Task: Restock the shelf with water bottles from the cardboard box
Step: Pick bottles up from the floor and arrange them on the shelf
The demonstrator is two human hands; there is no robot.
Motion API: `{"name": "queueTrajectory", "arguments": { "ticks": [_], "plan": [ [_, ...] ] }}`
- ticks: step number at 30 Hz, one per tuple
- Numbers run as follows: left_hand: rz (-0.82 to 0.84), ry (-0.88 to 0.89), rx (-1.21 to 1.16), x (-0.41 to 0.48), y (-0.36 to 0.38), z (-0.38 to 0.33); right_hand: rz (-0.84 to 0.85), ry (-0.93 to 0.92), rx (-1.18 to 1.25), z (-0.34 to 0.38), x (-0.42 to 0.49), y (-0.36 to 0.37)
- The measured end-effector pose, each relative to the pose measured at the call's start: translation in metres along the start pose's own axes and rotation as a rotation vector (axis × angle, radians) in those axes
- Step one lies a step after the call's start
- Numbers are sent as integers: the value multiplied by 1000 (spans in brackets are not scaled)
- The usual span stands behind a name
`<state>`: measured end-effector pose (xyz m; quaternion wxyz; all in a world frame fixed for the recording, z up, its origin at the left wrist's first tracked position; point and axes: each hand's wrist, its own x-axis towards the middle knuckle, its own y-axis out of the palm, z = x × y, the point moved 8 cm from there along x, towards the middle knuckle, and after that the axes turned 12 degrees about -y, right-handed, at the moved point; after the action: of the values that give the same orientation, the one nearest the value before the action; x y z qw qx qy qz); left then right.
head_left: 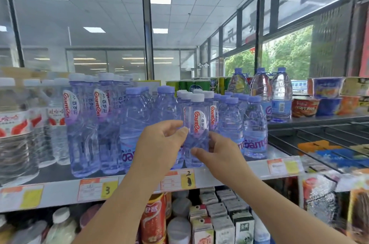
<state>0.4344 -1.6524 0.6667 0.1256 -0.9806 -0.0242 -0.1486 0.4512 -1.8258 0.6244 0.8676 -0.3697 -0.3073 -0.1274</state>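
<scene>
- The left grip (pixel 159 143) grasps the small bottle (pixel 198 122) on its left flank, with the fingers curled against the clear plastic just under the label.
- The right grip (pixel 217 153) grasps the same small bottle lower down on its right flank. The thumb lies across the front and the fingers reach round the far side.
- The small bottle stands upright with a white cap and a red-lettered label facing forward. It is at the front edge of the shelf (pixel 60 191); whether its base rests on the shelf cannot be told.
- Just behind the small bottle stands a row of alike white-capped bottles (pixel 185 94).
- Just right of the small bottle stand mid-size purple-capped bottles (pixel 255 128). Farther right and behind are big jugs (pixel 281 96) with handles.
- Well right of the small bottle are noodle bowls (pixel 305 107).
- Just left of the small bottle stand wide purple-capped bottles (pixel 135 124), then tall pale-capped bottles (pixel 83 124). Farthest left are clear bottles with red-and-white labels (pixel 16 128).
- Behind the small bottle, past its row, sit green cans (pixel 199 84).
- Right below the small bottle a price tag (pixel 177 180) hangs on the shelf edge. Another, marked 3 (pixel 97 187), hangs to the lower left.
- Below the small bottle, on the lower level, stand a red can (pixel 153 221) and drink cartons (pixel 221 223).
</scene>
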Motion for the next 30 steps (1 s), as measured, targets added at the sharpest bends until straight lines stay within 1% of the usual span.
{"name": "queueTrajectory", "arguments": {
  "ticks": [5, 8, 9, 12, 14, 16, 18, 20, 21, 24, 26, 30],
  "plan": [
    [6, 2, -7, -3, -1, 1, -22, -22, -21, 8, -5, -6],
    [3, 7, -8, -6, 0, -3, -45, -8, 27, 11, -15, -18],
    [29, 9, 3, -7, 6, -5, -97, 4, 13, 9, -18, -30],
    [174, 3, 36, -12, 41, -8, -357, 15, -62, -11, -28, -85],
    [243, 7, 76, -15, 71, -8, -448, 53, -113, -34, -31, -116],
    [280, 8, 93, -15, 101, -6, -427, 109, -170, -61, -25, -131],
    [290, -3, 142, -14, 128, -3, -302, 166, -165, -81, -14, -128],
    [252, 6, 197, -9, 145, 1, -198, 176, -148, -93, -6, -118],
    [227, 10, 212, -6, 150, 4, -179, 161, -142, -97, -3, -115],
    [161, 10, 270, -1, 155, 10, -172, 88, -96, -102, -1, -111],
    [124, 31, 349, 0, 155, 11, -175, 51, -93, -100, -2, -111],
    [133, 20, 358, -4, 157, 8, -169, 48, -104, -98, -3, -110]
  ]
}}
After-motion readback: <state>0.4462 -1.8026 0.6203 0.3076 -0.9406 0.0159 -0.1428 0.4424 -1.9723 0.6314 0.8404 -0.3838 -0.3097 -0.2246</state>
